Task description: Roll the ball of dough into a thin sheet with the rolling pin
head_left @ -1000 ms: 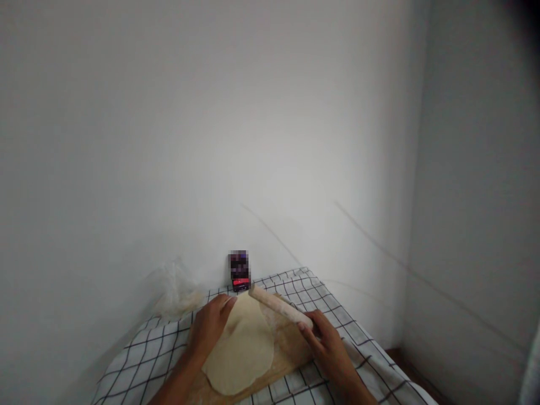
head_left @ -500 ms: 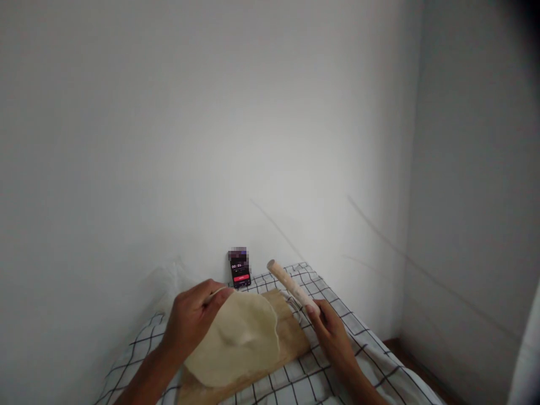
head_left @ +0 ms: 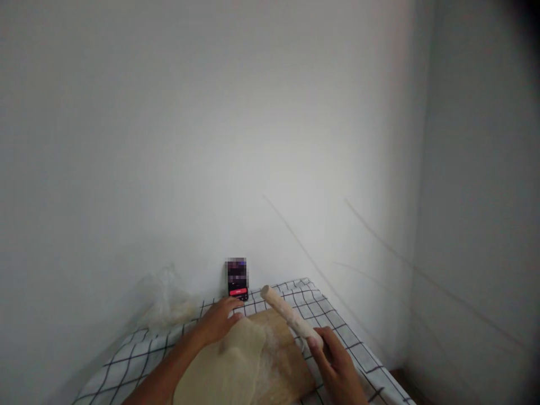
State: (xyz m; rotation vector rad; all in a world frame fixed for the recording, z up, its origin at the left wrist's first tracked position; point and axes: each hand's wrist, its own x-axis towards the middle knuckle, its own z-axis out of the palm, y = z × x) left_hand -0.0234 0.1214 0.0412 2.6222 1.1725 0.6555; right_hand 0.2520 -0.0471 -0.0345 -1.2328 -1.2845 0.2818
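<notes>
My right hand [head_left: 335, 360] is closed round the near end of a pale, floury rolling pin [head_left: 293, 316], which tilts up and away to the left, above the board. A thin, wide sheet of dough [head_left: 223, 368] lies on a wooden board [head_left: 287, 360], its near part cut off by the bottom of the view. At the dough's far left edge is my left hand [head_left: 219, 322], fingers stretched forward and thumb apart. Its palm side and the dough edge beneath it are hidden.
A phone [head_left: 238, 281] leans upright against the wall just beyond my left fingers. Behind my left forearm sits a clear plastic bag [head_left: 169, 301] with something pale inside. A white checked cloth [head_left: 337, 332] covers the table, which stands against a white wall [head_left: 270, 140].
My left hand has loosened its pinch on the dough's edge and moved right and lower. The dough has shifted left, baring more floury board. The rolling pin stays in my right hand.
</notes>
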